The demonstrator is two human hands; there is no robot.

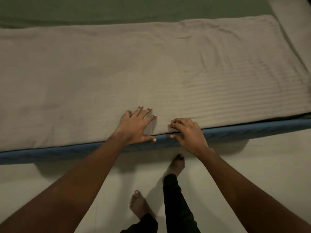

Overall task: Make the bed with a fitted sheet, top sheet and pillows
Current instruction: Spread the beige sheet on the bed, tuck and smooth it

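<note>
Beige striped top sheet [151, 64] lies across the middle of the frame, its near edge along the blue mattress side [50, 153]. Green fitted sheet [117, 10] shows in a band at top. Left hand [136, 126] at centre: fingers spread, palm flat on the top sheet by that edge. Right hand [188, 132] just beside it: fingers curled over the edge, thumb below, pinching the sheet. Bare feet [176, 165] on pale floor [252, 165] at bottom.

The beige sheet [101, 73] runs off the left edge; the green sheet [117, 9] off the top.
</note>
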